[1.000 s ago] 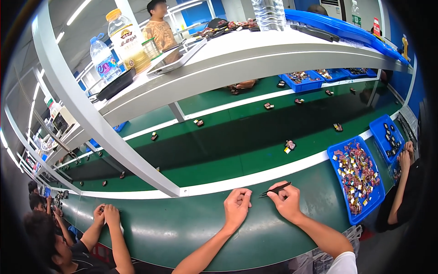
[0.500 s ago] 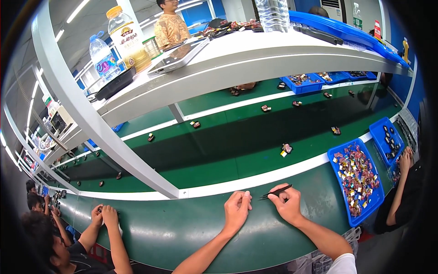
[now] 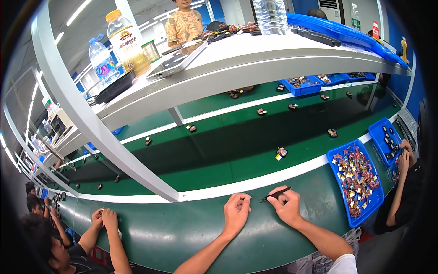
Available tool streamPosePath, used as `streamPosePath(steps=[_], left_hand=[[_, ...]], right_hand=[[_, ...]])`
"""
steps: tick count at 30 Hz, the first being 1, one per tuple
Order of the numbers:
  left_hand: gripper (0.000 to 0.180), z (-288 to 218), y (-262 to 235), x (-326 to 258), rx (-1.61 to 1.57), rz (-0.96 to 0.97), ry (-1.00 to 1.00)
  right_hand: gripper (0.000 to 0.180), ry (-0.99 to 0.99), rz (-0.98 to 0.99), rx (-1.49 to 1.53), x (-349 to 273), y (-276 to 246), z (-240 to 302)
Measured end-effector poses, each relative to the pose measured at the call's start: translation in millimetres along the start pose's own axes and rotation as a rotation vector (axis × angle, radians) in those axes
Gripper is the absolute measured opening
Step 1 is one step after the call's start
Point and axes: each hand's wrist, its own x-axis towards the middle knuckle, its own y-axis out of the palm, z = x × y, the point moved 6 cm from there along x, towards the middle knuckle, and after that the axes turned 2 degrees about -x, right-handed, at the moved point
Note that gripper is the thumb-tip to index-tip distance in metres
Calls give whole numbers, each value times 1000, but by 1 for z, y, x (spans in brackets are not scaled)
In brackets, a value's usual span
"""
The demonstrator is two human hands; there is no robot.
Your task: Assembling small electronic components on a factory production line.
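Observation:
My right hand (image 3: 287, 206) grips a pair of black tweezers (image 3: 277, 193), with their tips pointing left toward my other hand. Close by on the left, my left hand (image 3: 237, 211) rests with its fingers curled in and the thumb against them; whatever it may hold is hidden. Both hands are over the green worktop (image 3: 182, 233), a small gap between them. Right of them lies a blue tray (image 3: 334, 176) heaped with small parts in red, yellow and white.
Beyond a white rail, small assemblies (image 3: 281, 153) ride on a green conveyor belt (image 3: 219, 160). A white shelf (image 3: 237, 57) with bottles and a phone (image 3: 177, 60) spans above. Co-workers' hands (image 3: 106, 218) work at left, others at right beside a second blue tray (image 3: 387, 141).
The assemblies on the belt have shifted slightly left. The person standing behind the shelf has moved right. My two hands and the tweezers stay almost where they were.

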Motion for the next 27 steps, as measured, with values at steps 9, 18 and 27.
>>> streamPosePath(steps=[9,18,27], left_hand=[[12,2,1,-2,4,-6,2],[16,3,2,-1,-3,-3,-6],[18,5,2,0,-45,-10,15]], right_hand=[[15,3,-3,12,-2,-1,-3],[15,-3,-4,-10,-1,-3,2],[15,-19,-8,-26,1,-2,-1]])
